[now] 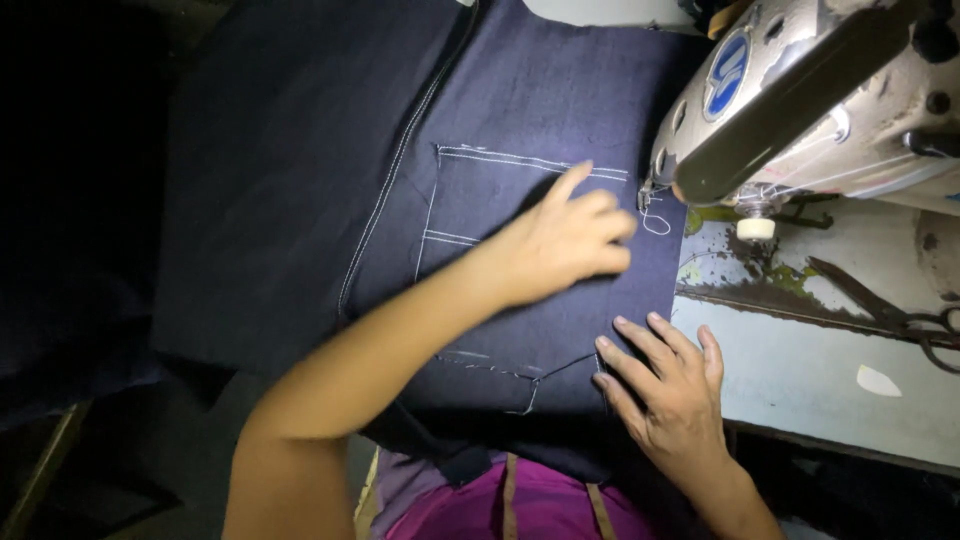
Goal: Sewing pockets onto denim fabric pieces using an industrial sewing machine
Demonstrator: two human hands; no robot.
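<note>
A dark navy denim panel [300, 170] with white stitch lines lies flat on the sewing table. A stitched pocket patch [480, 210] sits on it. My left hand [565, 240] rests on the pocket, fingers curled loosely and pressing the cloth just left of the sewing machine's needle area [650, 195]. My right hand [670, 385] lies flat, fingers spread, on the panel's lower right edge. Neither hand grips anything. A loose white thread curls beside the needle.
A worn cream sewing machine head [800, 90] fills the upper right. Dark scissors [890, 310] lie on the pale, chipped table [800, 370] to the right. Pink clothing [530, 505] shows at the bottom. The left side is dark.
</note>
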